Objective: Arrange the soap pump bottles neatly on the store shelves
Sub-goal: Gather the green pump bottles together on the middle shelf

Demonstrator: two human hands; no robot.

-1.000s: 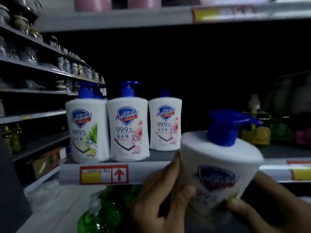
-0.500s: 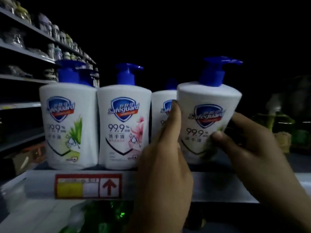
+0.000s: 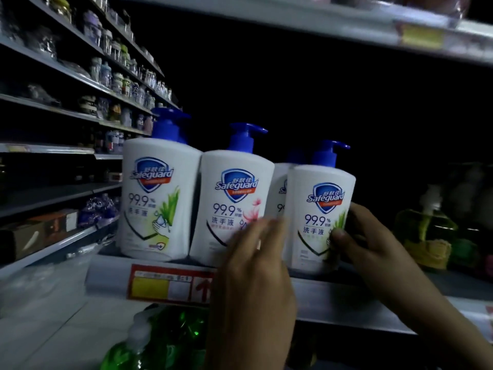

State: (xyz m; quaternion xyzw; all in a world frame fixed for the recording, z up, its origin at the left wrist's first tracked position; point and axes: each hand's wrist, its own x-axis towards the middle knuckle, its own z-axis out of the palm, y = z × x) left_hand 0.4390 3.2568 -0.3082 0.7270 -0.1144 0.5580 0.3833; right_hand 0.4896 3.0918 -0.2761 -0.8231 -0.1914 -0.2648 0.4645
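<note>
Right hand gripped the rightmost soap bottle, upright on the shelf; left hand, blurred, fingers straight, just beside it.

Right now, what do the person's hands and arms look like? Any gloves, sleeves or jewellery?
The left hand and right hand wear no gloves, and no ring, watch or bracelet shows. The right forearm is uncovered to the picture's edge: no sleeve in view. Dim light and blur could hide small details.
</note>
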